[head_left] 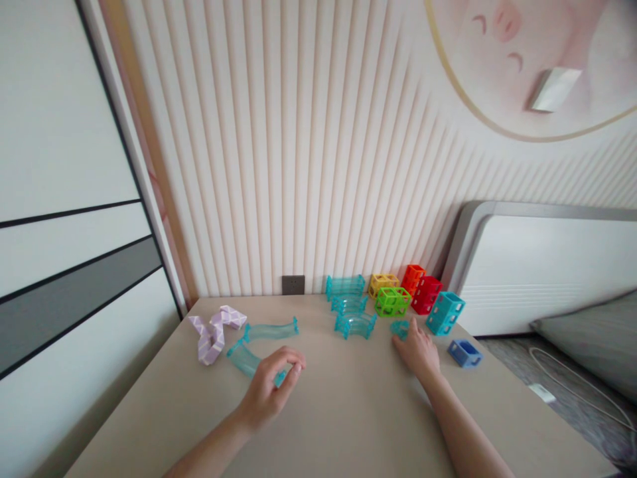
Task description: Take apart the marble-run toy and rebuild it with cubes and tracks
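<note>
My left hand (271,388) is loosely curled above the table, thumb and fingertips close together with nothing visible between them. Below and behind it lies a curved translucent teal track piece (243,359), partly covered by the hand. Another wavy teal track piece (273,330) adjoins its far end. On the right, my right hand (419,352) reaches down to a small translucent teal piece (399,328), which sits between thumb and fingers and is partly hidden. Just left of this hand stands a curved teal track piece (355,325).
Two teal pieces (345,285) stand near the wall. Beside them are yellow (382,284), green (393,302), orange (413,279), red (426,295) and teal (445,313) open-frame blocks. A blue block (465,353) lies near the right edge. A purple-white folded puzzle (213,335) lies left.
</note>
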Available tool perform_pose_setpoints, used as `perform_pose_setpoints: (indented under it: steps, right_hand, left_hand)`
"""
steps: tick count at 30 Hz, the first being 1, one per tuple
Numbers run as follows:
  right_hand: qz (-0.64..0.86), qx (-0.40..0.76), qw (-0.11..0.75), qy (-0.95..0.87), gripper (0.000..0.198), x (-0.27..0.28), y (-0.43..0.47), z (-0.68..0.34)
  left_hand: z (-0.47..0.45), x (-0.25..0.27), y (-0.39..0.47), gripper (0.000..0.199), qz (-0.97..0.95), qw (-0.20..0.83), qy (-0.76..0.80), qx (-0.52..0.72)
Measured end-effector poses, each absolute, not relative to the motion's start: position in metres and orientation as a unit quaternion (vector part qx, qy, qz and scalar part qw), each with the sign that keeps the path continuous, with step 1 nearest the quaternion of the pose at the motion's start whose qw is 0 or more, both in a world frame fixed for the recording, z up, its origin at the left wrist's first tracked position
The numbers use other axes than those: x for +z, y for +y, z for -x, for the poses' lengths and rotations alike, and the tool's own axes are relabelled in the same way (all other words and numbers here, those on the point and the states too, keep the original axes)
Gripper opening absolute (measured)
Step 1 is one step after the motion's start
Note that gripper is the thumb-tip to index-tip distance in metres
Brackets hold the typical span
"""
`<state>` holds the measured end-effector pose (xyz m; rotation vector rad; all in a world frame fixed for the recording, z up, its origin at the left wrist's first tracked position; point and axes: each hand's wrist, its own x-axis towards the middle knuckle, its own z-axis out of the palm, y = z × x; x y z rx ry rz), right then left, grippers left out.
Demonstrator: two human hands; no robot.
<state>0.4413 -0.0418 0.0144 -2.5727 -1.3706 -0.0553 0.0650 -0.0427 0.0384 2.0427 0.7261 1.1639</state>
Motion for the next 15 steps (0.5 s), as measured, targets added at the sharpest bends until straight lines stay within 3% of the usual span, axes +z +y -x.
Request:
perform_pose_setpoints:
  steps: [7, 11, 15]
  right_hand:
    - [0.879, -0.033, 0.113, -0.462, 0.079, 0.012, -0.045, -0.436]
    - [0.847, -0.136, 0.170, -0.486, 0.074, 0.020, -0.052, -0.425]
    - [0.735, -0.270, 0.309, -0.540, 0.051, 0.034, -0.057, -0.403]
  left_hand:
    - [-0.012, 0.035, -0.012, 0.017, -0.914, -0.015, 0.216, 0.344]
    - [0.008, 0.020, 0.004, 0.022, -0.894, -0.072, 0.311, 0.315]
    - [0.007, 0.005, 0.011, 0.038, -0.868, -0.077, 0.391, 0.296]
